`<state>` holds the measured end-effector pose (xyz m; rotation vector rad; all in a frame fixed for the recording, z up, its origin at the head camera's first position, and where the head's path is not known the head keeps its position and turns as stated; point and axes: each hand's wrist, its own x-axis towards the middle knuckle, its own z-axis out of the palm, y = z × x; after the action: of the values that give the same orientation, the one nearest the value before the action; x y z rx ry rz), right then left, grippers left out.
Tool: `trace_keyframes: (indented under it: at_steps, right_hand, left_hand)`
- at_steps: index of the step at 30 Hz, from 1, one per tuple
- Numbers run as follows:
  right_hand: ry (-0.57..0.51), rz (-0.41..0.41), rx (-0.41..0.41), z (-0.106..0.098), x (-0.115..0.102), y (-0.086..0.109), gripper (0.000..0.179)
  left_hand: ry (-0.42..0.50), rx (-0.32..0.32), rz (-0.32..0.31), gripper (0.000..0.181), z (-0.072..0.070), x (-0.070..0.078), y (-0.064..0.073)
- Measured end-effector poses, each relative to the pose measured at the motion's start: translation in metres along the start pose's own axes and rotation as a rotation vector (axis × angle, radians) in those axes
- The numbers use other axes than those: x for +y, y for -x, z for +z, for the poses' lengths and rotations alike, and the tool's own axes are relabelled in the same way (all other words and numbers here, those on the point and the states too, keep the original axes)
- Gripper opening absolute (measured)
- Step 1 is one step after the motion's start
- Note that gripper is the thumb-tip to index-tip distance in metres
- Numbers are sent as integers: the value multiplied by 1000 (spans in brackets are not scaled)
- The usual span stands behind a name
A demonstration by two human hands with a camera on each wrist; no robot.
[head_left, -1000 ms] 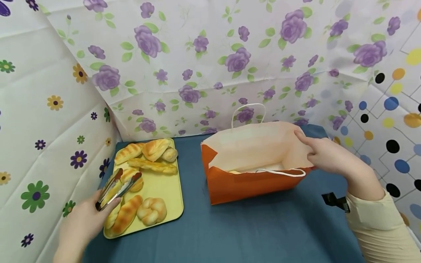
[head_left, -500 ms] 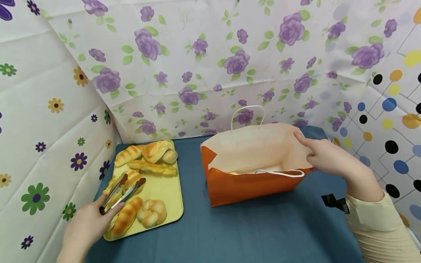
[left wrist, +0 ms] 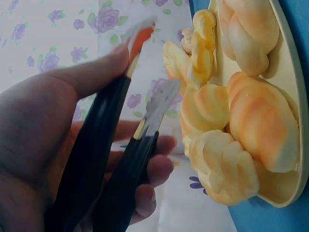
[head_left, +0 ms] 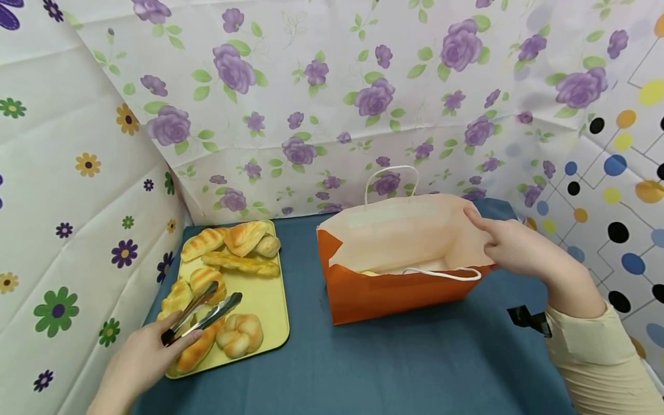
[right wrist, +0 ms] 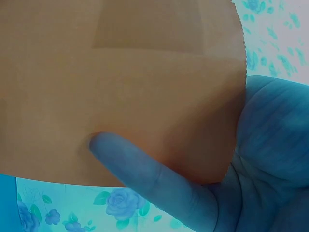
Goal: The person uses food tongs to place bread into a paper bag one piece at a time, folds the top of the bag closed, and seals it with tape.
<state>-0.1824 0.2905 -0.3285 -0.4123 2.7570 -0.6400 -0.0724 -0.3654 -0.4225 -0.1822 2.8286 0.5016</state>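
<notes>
My left hand holds a pair of tongs, their arms spread with nothing between the tips. They hover over the near left part of a yellow tray bearing several breads. Below and beside the tips are a long browned roll, a round striped bun and a knotted roll. In the left wrist view the black tong handles lie between thumb and fingers. My right hand grips the right rim of an orange paper bag, one finger lying against the paper.
The bag stands open at the top, with white rope handles and a bit of something yellowish inside. A twisted bread stick and other loaves fill the tray's far end. Patterned sheets enclose the blue cloth.
The tongs have moved right and toward the near side of the tray, their tips from the left breads to near the knotted roll. My right hand and the bag stay put.
</notes>
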Motion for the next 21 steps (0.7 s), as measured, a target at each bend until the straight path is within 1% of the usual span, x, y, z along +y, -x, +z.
trace_keyframes:
  at_steps: [5, 9, 12, 17, 21]
  right_hand:
    - [-4, 4, -1, 0, 0, 0, 80]
    - [-8, 7, 1, 1, 0, 1, 80]
    - [-9, 8, 1, 1, 0, 2, 80]
    - [-2, 5, 3, 1, 0, 2, 81]
    - [9, 4, 5, 1, 1, 2, 80]
  left_hand:
    - [28, -33, 27, 100, 3, 2, 0]
    - [8, -46, 58, 99, 3, 1, -2]
    - [16, -66, 74, 98, 4, -1, -3]
    - [63, -101, 127, 93, 7, -5, -5]
    - [54, -136, 192, 89, 8, -7, -8]
